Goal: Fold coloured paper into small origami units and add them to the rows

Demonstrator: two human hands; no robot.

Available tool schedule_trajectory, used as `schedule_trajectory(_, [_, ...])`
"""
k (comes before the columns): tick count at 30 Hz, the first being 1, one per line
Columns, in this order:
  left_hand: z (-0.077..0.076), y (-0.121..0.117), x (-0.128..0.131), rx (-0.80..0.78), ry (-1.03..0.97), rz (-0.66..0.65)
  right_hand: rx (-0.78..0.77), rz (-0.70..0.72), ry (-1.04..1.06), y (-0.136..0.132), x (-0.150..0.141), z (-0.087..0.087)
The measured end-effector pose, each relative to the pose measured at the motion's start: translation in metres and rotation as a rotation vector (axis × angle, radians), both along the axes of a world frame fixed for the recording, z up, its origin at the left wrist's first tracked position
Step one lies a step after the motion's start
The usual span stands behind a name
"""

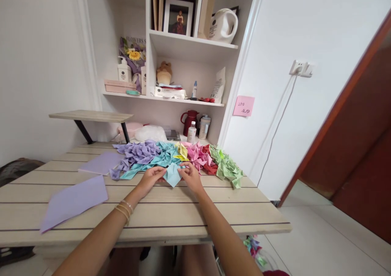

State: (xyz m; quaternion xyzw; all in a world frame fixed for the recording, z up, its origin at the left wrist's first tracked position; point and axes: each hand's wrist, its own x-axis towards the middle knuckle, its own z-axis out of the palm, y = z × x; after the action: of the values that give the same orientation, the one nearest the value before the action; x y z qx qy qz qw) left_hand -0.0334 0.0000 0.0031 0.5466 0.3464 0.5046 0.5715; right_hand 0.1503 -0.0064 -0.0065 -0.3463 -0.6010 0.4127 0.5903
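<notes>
light-blue paper [172,176], held two-handed
left hand [153,175] and right hand [190,175], nearly closed, pinch its sides (folded purple pieces [139,153] lie far left)

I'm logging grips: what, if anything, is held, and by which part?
The blue paper: left hand at its left side, right hand at its right.

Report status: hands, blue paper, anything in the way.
Left hand and right hand pinching light-blue paper between them. Paper diamond-shaped, corner toward wearer. Folded-paper pile close beyond; purple sheet off left.
</notes>
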Motion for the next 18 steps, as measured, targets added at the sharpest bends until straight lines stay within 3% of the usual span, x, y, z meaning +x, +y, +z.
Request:
schedule_trajectory(7, [-0.0023, 0.0001, 0.0025, 0.000, 0.032, -0.019, 0.068, -0.032, -0.112, 0.0012, 0.0012, 0.0000])
schedule_trajectory(11, [-0.0037, 0.0005, 0.0026, 0.080, 0.022, 0.001, 0.079, -0.035, -0.188, 0.0015, 0.0010, -0.0022])
schedule_trajectory(18, [-0.0049, -0.0036, 0.0033, 0.122, 0.099, -0.076, 0.196, -0.041, -0.370, -0.0043, 0.0023, 0.0035])
